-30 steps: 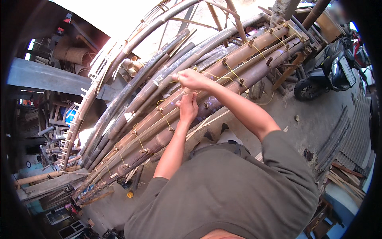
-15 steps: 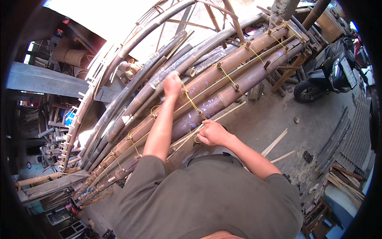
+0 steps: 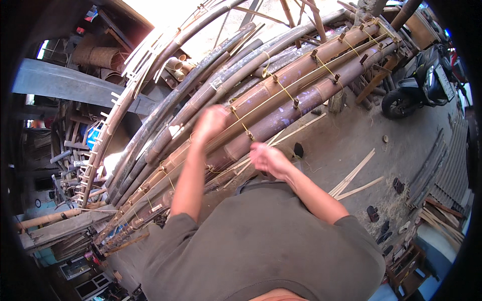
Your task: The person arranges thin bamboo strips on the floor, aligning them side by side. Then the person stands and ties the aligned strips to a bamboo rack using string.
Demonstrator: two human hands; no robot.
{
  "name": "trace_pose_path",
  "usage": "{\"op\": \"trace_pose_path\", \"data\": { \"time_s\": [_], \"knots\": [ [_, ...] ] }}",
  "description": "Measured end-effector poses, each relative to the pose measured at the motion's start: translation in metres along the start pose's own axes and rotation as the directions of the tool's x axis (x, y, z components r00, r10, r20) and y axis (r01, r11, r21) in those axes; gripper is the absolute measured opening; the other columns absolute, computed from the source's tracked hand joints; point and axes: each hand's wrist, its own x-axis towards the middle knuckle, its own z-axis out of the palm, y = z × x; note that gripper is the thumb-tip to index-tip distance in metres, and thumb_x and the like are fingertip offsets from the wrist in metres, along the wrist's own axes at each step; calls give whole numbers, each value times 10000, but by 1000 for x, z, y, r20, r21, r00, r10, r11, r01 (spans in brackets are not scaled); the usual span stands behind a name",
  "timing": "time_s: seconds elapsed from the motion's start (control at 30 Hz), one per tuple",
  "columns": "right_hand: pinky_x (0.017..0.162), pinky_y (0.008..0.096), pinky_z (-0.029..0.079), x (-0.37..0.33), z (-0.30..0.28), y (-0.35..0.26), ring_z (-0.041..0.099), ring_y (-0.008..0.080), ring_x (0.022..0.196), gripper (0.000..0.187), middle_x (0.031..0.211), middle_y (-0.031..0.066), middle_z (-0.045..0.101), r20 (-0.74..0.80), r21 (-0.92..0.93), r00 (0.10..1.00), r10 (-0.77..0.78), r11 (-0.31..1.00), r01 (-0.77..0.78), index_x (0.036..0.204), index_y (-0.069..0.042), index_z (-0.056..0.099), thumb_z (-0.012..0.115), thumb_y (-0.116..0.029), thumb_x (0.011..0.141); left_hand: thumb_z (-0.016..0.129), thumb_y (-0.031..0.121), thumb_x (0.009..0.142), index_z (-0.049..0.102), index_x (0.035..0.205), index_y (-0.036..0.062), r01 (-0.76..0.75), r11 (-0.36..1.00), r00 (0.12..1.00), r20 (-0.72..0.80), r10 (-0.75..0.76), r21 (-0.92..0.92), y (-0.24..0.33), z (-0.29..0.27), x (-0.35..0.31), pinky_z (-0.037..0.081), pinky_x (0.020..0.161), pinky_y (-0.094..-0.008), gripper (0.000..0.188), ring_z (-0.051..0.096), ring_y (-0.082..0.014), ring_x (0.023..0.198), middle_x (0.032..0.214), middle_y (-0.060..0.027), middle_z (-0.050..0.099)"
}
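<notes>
The bound bamboo poles (image 3: 281,100) lie slanted across the yard, tied with yellow cord (image 3: 241,120). The left hand (image 3: 211,123) stays on them, blurred, grip unclear; the right hand (image 3: 268,158) has lifted slightly, fingers curled, hands apart

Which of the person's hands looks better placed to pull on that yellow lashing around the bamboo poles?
Probably the left hand: it rests on the bamboo poles right beside the yellow lashing. The right hand hangs lower, off the poles.
</notes>
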Motion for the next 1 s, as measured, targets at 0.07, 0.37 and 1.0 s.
{"op": "trace_pose_path", "data": {
  "time_s": [0.07, 0.37, 1.0],
  "knots": [
    [908, 330, 497, 28, 24, -11, 615, 174, 920, 254, 991, 55, 641, -184, 276, 945, -272, 908, 315, 1123, -79, 618, 534, -291, 1013, 575, 244, 955, 648, 1069, 28, 234, 969, 971, -33, -238, -84, 52, 44, -31, 462, 924, -503, 255, 654, -330, 1022, 1031, -189, 697],
    [872, 423, 504, 132, 152, -139, 674, 328, 906, 471, 979, 141, 731, 245, -967, 948, -203, -121, 224, 991, -50, 739, 487, -448, 982, 530, 203, 994, 656, 1112, 119, 142, 980, 907, -415, -73, 137, 17, 90, -35, 398, 818, -500, 192, 654, -376, 920, 976, -176, 707],
    [885, 458, 491, 20, 4, -2, 640, 332, 664, 353, 604, 155, 611, 580, -801, 711, -398, -119, 587, 597, -60, 590, 572, -222, 910, 510, 237, 1032, 676, 963, 6, 127, 895, 842, -430, -325, -427, 13, -1, 79, 502, 610, -342, 293, 640, -189, 631, 736, -94, 679]
  ]
}}
